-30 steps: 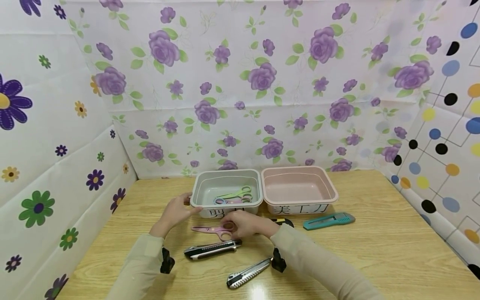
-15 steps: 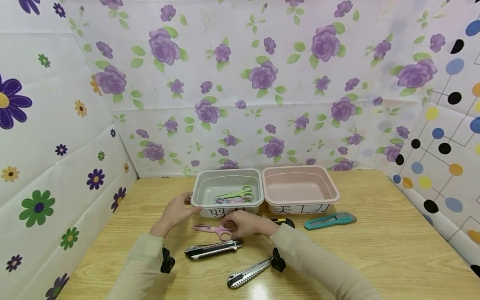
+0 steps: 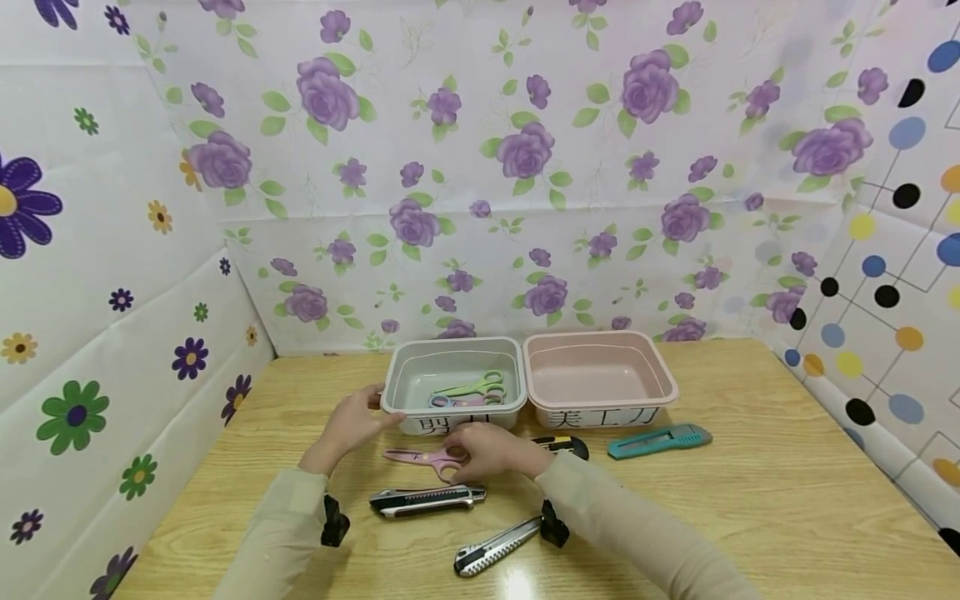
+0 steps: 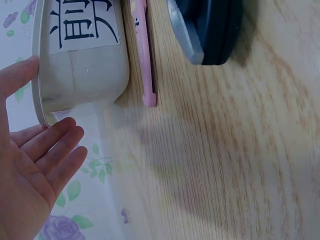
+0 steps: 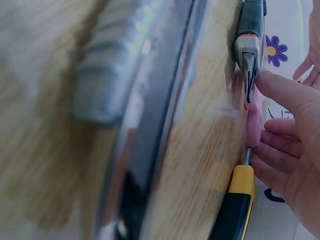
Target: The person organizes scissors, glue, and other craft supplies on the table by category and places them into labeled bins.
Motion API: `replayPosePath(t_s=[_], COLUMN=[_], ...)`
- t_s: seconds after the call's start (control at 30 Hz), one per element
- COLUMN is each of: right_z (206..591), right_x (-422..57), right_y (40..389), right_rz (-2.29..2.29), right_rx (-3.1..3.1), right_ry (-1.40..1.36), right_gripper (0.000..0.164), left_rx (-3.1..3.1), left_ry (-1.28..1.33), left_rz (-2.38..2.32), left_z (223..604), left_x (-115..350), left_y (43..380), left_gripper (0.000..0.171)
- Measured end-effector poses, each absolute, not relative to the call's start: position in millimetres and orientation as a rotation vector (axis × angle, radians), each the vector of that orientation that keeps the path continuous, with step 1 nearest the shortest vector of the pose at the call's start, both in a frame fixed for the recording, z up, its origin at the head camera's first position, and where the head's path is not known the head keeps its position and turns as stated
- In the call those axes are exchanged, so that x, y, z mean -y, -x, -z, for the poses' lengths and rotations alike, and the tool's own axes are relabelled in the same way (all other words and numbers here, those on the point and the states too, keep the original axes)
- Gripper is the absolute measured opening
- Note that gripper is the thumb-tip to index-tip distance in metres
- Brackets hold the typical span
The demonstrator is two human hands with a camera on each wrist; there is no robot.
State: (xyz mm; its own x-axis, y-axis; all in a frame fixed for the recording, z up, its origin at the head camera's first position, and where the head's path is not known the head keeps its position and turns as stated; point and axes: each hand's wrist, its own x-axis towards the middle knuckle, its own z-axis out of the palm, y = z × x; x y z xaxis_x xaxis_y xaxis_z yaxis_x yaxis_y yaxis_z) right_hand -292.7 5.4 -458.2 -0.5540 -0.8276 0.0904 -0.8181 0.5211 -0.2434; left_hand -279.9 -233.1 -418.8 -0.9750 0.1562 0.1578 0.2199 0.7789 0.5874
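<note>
My left hand (image 3: 356, 427) rests at the left front corner of the grey bin (image 3: 453, 344). In the left wrist view its thumb touches the rim while the other fingers extend, fairly straight, along the side. My right hand (image 3: 491, 451) pinches the handle loops of pink scissors (image 3: 420, 457) lying before that bin, blades pointing left. The right wrist view shows thumb and fingertips at the pink handle (image 5: 254, 129). Just nearer lies a black-and-silver utility knife (image 3: 427, 500). A yellow-and-black utility knife (image 3: 567, 445) is partly hidden behind the right wrist.
Green-handled scissors (image 3: 480, 386) and other scissors lie inside the grey bin. A pink bin (image 3: 600, 337) with a label stands beside it. A teal utility knife (image 3: 660, 442) lies at right, a silver one (image 3: 495, 548) near the front. Patterned cloth walls surround the wooden table (image 3: 712, 517).
The right end of the black-and-silver utility knife has shifted slightly toward me. A little more of the yellow-and-black knife shows. Both hands stay almost where they were.
</note>
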Motion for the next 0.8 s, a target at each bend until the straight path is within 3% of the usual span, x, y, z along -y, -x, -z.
replayPosePath(t_s=[0.47, 0.63, 0.8], right_z=[459.7, 458.0, 451.5], right_x=[1.5, 0.2, -1.9], right_y=[286.7, 287.3, 286.0], right_rz=[0.343, 0.401, 0.469], right_rx=[-2.804, -2.788, -2.773], right_ry=[1.433, 1.418, 1.351], right_gripper=[0.038, 0.023, 0.021], left_rx=[2.855, 2.857, 2.861], left_ry=[0.297, 0.299, 0.298], left_rz=[0.955, 0.947, 0.937], left_z=[422.6, 424.1, 422.4], left_x=[233.5, 233.4, 234.2], left_y=[282.6, 282.6, 281.9], left_gripper=[0.067, 0.068, 0.069])
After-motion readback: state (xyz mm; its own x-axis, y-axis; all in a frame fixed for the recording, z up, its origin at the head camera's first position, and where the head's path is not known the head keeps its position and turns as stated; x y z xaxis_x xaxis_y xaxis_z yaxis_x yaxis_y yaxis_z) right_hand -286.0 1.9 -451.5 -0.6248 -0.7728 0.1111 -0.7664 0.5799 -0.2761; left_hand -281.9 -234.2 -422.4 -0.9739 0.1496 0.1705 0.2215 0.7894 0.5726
